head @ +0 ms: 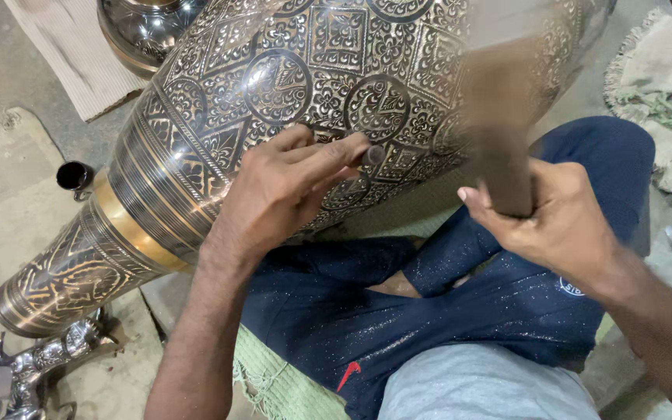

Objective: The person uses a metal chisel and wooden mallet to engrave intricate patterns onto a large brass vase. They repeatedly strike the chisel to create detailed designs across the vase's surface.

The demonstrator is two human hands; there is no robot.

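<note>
Your lap in dark blue trousers (429,311) sits closest, over a green mat (274,381); at far left a small black cup (74,176) stands on the floor beside the narrow neck of the big engraved metal vase (274,85), which lies tilted across your knees; your left hand (281,190) rests on its patterned belly, fingers pinched round a thin chisel (369,154) touching the metal; your right hand (558,222) grips a blurred wooden mallet (499,132), fist closed about its handle.

Left hand (285,190) pinching a small chisel (372,154) against an engraved metal vase (289,85) lying tilted across the lap; right hand (558,222) gripping a blurred wooden mallet (499,124).
</note>
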